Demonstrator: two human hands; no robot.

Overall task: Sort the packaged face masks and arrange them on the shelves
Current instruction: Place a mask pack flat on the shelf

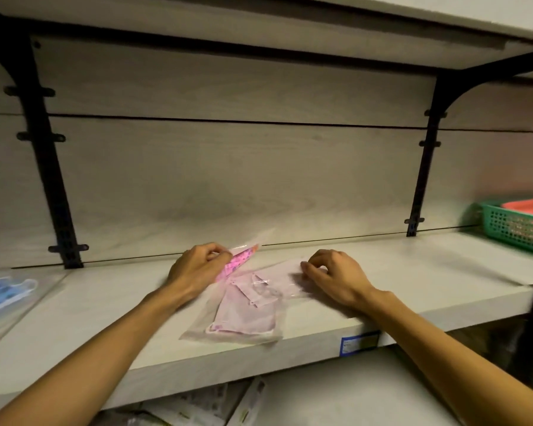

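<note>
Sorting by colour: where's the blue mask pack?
Head view: the blue mask pack lies at the shelf's far left edge, left of the left hand.

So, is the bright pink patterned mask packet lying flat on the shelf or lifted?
Lifted: the left hand pinches the bright pink patterned mask packet, tilted on edge above the pale shelf.

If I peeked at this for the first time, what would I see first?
Probably the two hands in the middle of the shelf. The left hand holds up a bright pink patterned mask pack, and the right hand pinches a pale pink mask pack lying over another one. After that, the green basket at the far right.
</note>
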